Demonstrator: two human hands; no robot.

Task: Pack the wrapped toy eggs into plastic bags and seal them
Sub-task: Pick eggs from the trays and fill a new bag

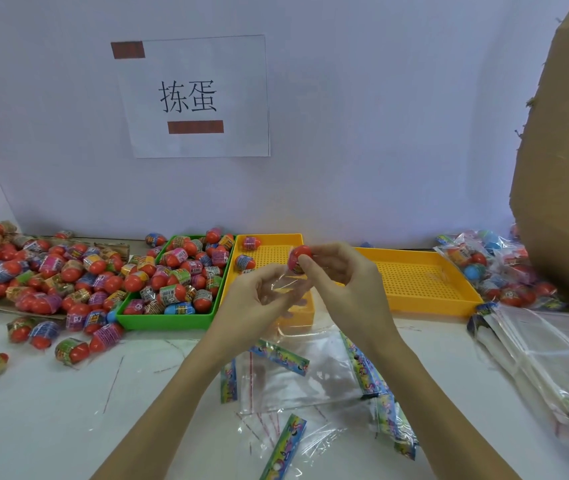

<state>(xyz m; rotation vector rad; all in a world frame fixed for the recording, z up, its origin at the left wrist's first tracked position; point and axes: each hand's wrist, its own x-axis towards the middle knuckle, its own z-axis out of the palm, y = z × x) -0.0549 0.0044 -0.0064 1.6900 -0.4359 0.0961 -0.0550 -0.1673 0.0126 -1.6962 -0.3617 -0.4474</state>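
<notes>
My right hand (336, 271) pinches a red-capped plastic toy egg in glossy printed wrap (297, 258) between thumb and fingertips, held up over the near yellow perforated plastic tray (272, 242). My left hand (257, 299) grips a thin clear crinkly plastic bag (285, 282), fingers curled round its mouth, just below the egg at 7 o'clock from it; egg and bag edge look touching, can't tell for sure.

Two more wrapped eggs sit in that yellow tray at its far-left corner. At 9 o'clock from my hands, a green rectangular plastic tray (165, 320) is heaped with the same shiny wrapped eggs. Further out at 9–10 o'clock, a loose pile of wrapped eggs (34, 268) spreads over flat brown cardboard and onto the table. At 3 o'clock, a second yellow perforated tray (425, 282), grid-holed floor. Beyond it at 2–3 o'clock, filled clear bags of eggs (497, 268).

At 6 o'clock, flat clear bags with colourful printed header strips (297, 375) lie scattered, floppy and wrinkled, with thin red-edged peel strips among them. At 4 o'clock, a neat stack of unused clear bags (546, 355).

Surface is a smooth white tabletop (51, 410). Behind, a plain white wall with a taped white paper sign bearing black characters (195, 97). A tall brown cardboard box (567, 150) stands at 2 o'clock.
</notes>
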